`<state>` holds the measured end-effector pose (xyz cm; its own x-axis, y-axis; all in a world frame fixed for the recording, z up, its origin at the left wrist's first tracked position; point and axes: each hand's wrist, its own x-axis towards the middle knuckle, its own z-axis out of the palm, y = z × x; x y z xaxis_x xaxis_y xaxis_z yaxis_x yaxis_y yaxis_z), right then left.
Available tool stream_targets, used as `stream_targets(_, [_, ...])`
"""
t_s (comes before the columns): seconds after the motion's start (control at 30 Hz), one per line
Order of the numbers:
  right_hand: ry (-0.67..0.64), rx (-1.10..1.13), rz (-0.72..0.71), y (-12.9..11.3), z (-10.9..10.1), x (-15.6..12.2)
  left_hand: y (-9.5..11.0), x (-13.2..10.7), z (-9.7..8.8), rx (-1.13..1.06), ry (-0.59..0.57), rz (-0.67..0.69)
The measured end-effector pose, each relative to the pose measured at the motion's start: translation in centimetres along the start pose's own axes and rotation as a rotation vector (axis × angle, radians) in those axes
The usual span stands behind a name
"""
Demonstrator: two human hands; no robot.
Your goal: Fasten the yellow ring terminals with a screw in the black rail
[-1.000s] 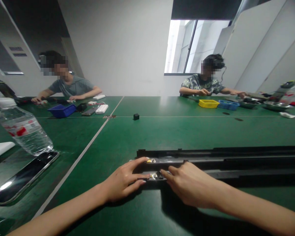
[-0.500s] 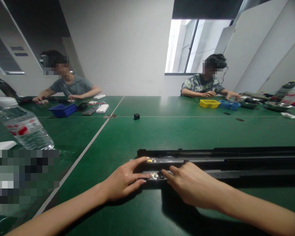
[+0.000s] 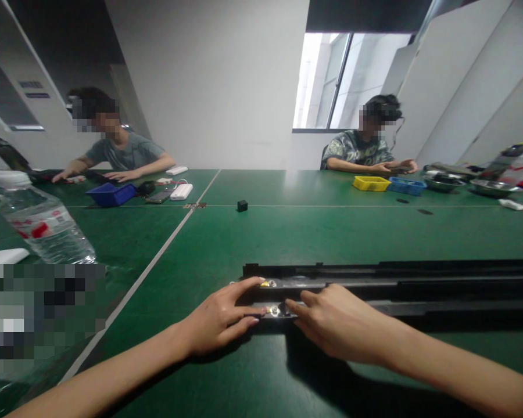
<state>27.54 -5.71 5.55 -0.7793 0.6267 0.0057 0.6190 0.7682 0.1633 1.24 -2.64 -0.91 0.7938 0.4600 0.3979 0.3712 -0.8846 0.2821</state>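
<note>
Two long black channel-shaped rails lie parallel, the far rail (image 3: pixel 353 273) behind the near rail (image 3: pixel 440 319). My left hand (image 3: pixel 215 318) grips the near rail's left end, its thumb and fingers spread across the walls, one fingertip reaching the far rail. Beside those fingertips a round metal fitting (image 3: pixel 274 310) sits in the near channel. A similar fitting with a yellow part (image 3: pixel 270 284) shows in the far one. My right hand (image 3: pixel 331 325) is closed over the near rail, fingertips pinching a small black piece (image 3: pixel 284 309) right of the fitting. My right hand's fingers partly hide it.
A black cube (image 3: pixel 242 205) sits mid-table on the green tabletop (image 3: pixel 178 278). A water bottle (image 3: pixel 47 223) stands at left. Across the table are two people, a dark blue bin (image 3: pixel 112 195), a yellow bin (image 3: pixel 371 183), a light blue bin (image 3: pixel 406 186) and metal bowls (image 3: pixel 492 188).
My hands and the rails stay almost where they were. Across the table, the right person's hands have drawn together, away from the bowl; the left person's hands have shifted slightly left.
</note>
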Motion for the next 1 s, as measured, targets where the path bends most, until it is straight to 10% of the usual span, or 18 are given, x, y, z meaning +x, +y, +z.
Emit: stream_targets(1.0, [0.118, -0.04, -0.064, 3.0, 1.1, 1.3, 0.1, 0.2, -0.2, -0.012, -0.021, -0.013])
